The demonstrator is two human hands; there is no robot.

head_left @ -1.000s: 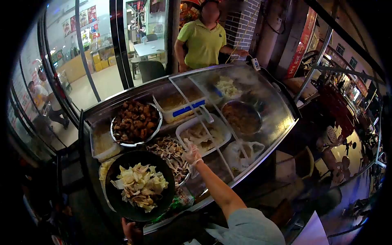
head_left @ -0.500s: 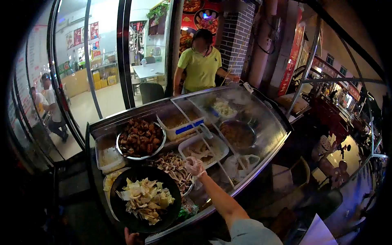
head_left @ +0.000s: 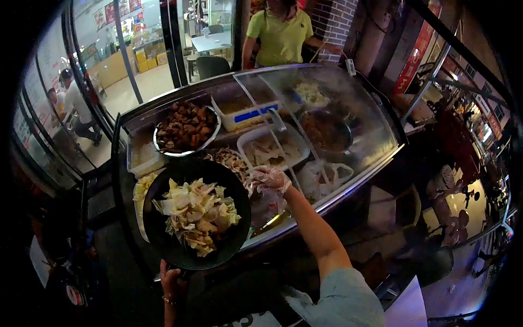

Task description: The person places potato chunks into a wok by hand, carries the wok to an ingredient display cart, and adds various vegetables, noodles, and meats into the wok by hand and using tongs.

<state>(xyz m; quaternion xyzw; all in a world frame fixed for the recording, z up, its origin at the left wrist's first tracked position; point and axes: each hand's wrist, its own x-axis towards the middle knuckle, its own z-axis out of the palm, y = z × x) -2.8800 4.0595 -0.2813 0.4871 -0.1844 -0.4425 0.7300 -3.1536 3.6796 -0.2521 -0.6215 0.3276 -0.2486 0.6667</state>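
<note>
Left hand (head_left: 171, 284): fingers curled, holding round black pan (head_left: 231, 240).
Pale brown strips (head_left: 227, 158): just left of nearer, clear-gloved right hand (head_left: 272, 181).
Right fingers: bent; can't tell if gripping.

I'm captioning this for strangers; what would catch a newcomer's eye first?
Probably the dark pan heaped with pale leafy pieces, left of centre in the left hand. Beyond it sits a bowl of brown chunks; across the counter stands a person in a yellow-green shirt.
</note>
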